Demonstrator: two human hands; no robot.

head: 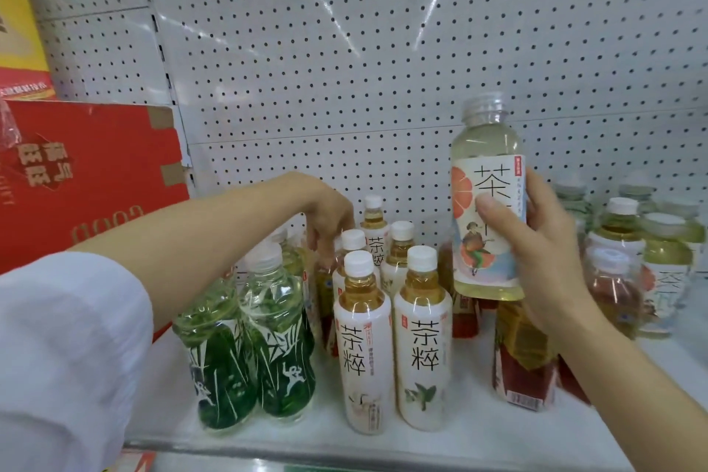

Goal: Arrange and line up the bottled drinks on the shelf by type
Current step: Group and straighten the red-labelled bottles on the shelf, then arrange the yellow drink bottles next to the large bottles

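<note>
My right hand [536, 241] grips a pale tea bottle with a grapefruit label [484, 203], held upright above the shelf [383, 444]. My left hand [329, 215] reaches to the back of the shelf, its fingers curled down onto a bottle behind the front rows; which bottle it holds is hidden. Two green-labelled bottles [249, 341] stand at the front left. Beside them stand white-labelled amber tea bottles [390, 337] in two rows. A red-labelled bottle [523, 356] stands below my right hand. More grapefruit-label bottles [651, 261] cluster at the right.
A red cardboard box [88, 180] sits at the left on the shelf, with a yellow box [19, 11] above it. White pegboard [383, 50] backs the shelf. The shelf's front edge runs along the bottom of the view.
</note>
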